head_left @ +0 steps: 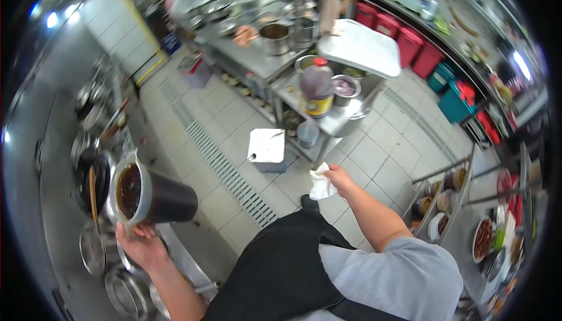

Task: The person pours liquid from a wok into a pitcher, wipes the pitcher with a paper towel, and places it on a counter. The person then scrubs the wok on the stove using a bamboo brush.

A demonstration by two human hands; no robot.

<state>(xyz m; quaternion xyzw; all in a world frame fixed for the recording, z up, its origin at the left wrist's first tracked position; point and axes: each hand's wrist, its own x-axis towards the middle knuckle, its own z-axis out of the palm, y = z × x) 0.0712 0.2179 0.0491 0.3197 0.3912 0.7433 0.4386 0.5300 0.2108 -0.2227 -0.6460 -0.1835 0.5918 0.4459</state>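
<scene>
A clear plastic jug (170, 197) full of dark brown liquid is held by my left hand (142, 245), whose fingers are closed at its handle. The jug is tilted, its open top facing the camera, beside the cooking station on the left. Out to the right, my right hand (339, 179) pinches a crumpled white cloth (322, 184) above the tiled floor. A wok (93, 174) with a wooden-handled utensil (92, 195) lies just left of the jug.
A white-lidded bin (267, 146) stands on the floor ahead. Behind it, a steel table (249, 57) bears pots. A shelf holds a large red-capped bottle (317, 89) under a white tray (364, 48). Racks with food containers (438, 225) stand at the right.
</scene>
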